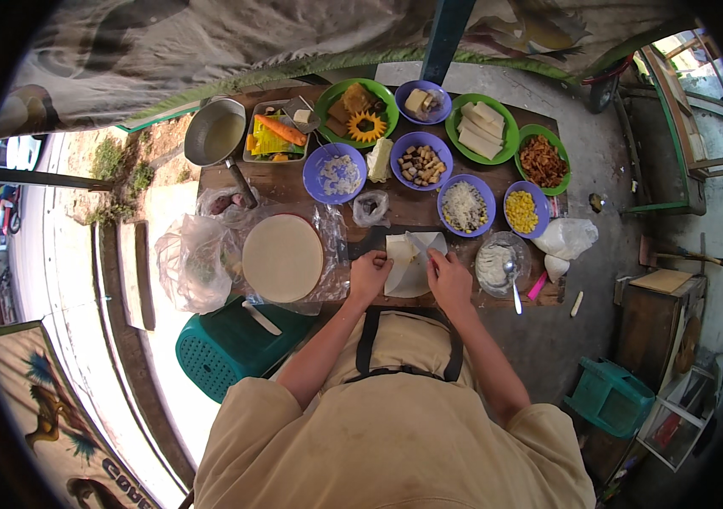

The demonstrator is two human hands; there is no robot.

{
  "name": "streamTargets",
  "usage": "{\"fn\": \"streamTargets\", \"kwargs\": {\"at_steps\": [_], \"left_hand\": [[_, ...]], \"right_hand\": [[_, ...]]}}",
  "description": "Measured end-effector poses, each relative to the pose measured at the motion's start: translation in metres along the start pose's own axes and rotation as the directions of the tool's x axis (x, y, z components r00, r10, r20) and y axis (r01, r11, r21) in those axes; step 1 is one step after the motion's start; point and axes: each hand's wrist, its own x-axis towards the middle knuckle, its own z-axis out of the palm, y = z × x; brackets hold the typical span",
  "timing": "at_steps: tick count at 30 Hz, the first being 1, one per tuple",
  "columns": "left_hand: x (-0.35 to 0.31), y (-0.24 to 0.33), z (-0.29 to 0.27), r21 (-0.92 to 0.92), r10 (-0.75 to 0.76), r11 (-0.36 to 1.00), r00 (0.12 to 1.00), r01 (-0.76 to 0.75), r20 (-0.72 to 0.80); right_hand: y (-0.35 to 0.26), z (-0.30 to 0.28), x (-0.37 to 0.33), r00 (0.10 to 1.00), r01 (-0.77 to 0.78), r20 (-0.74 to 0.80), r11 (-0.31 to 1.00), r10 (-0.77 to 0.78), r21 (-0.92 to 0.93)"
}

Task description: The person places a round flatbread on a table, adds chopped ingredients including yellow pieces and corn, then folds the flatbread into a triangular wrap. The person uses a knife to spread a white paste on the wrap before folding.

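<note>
In front of me on the table lies a thin, pale square wrapper sheet (408, 278), with its upper part folded over and a little yellowish filling showing. My left hand (371, 273) is closed at the sheet's left edge, fingers pinched on it. On the opposite side, my right hand (449, 276) pinches the sheet's right part near the fold. Left of it sits a stack of round, flat wrappers (283, 258) on clear plastic. To the right is a bowl of white paste (494, 265) with a metal spoon (512, 284) in it.
Bowls of corn (521, 211), grated white topping (465, 206), browned cubes (421, 164) and shredded brown filling (543, 162) stand beyond my hands. A green plate (507, 151) carries pale rolls. A saucepan (215, 136) stands far left; a green stool (224, 355) is near left.
</note>
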Motion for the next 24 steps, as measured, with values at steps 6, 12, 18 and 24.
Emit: {"fn": "streamTargets", "kwargs": {"at_steps": [6, 12, 18, 24], "left_hand": [[0.001, 0.001, -0.001, -0.004, 0.004, 1.000, 1.000, -0.004, 0.012], [0.001, -0.002, -0.003, -0.048, -0.020, 0.999, 0.998, 0.023, 0.060], [-0.002, -0.007, -0.005, 0.010, -0.031, 0.999, 0.998, 0.031, 0.057], [-0.003, -0.010, -0.006, 0.007, -0.041, 0.999, 0.998, 0.040, 0.057]], "right_hand": [[0.004, 0.002, -0.015, 0.994, -0.051, 0.099, 0.986, 0.035, 0.158], [0.017, 0.000, -0.020, 0.989, -0.127, 0.126, 0.897, 0.081, 0.423], [0.020, 0.001, -0.013, 0.982, -0.065, 0.191, 0.966, 0.017, 0.249], [0.020, -0.001, -0.012, 0.990, -0.091, 0.139, 0.904, 0.035, 0.417]]}}
